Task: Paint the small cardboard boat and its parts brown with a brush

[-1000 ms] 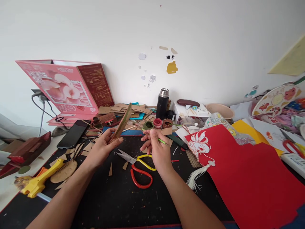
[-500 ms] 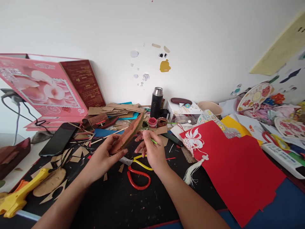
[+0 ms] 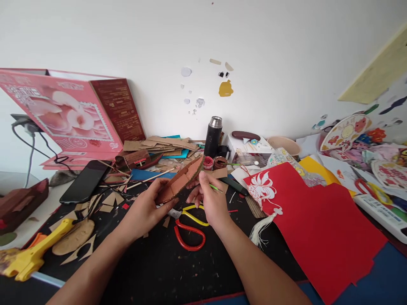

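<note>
My left hand [image 3: 148, 208] grips a small cardboard boat [image 3: 181, 181] by its near end. The boat is reddish-brown inside with a dark green edge, and its pointed tip slants up to the right. My right hand [image 3: 212, 202] pinches a thin paintbrush with a green handle [image 3: 216, 188], close beside the boat's far side. The brush tip is hidden behind the fingers and the boat. Under both hands lie scissors [image 3: 193, 248] with one red and one yellow handle. Behind the boat stand a red paint jar [image 3: 208, 162] and a brown paint jar [image 3: 220, 163].
A black flask [image 3: 213, 140] stands near the wall. Left are a phone [image 3: 85, 181], a yellow glue gun [image 3: 47, 243], cardboard scraps [image 3: 110, 201] and a pink box [image 3: 79, 114]. Red card [image 3: 324, 228] with a tassel covers the right side.
The boat has turned in my left hand, so more of its inside shows. My right hand keeps the brush beside it. The whole view has shifted slightly left.
</note>
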`<state>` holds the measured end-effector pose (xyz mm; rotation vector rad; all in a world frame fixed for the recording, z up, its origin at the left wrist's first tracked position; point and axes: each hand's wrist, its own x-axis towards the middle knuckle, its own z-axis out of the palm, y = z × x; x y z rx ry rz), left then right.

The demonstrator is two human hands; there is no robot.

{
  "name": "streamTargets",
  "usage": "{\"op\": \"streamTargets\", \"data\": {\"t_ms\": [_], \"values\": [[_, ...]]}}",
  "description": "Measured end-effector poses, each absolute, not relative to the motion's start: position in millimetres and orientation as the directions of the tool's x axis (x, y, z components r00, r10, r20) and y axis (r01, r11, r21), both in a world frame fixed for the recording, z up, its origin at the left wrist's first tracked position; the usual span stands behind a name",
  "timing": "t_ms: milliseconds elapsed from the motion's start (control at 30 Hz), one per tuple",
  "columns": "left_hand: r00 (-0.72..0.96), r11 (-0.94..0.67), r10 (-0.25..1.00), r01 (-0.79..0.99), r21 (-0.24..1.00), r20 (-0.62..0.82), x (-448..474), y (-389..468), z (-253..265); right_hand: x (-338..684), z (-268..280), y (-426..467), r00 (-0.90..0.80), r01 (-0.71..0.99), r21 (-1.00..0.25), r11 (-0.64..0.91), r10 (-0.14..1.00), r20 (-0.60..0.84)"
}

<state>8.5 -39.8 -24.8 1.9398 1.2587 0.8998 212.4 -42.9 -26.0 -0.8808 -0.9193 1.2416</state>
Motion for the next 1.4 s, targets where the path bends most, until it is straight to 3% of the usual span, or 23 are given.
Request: {"op": "streamTargets", "data": {"t_ms": [1233, 1400], "values": [[0.217, -0.401, 0.915, 0.568, 0.718, 0.340, 7.7, -35.8, -28.2, 212.4, -28.2, -43.3, 0.088, -0.343, -0.935, 0.086, 0.994, 0.059], [0.202, -0.404, 0.910, 0.632, 0.661, 0.363, 8.2, -36.9, -23.7, 212.4, -26.5, -44.5, 0.078, -0.334, -0.938, 0.090, 0.995, 0.067]]}}
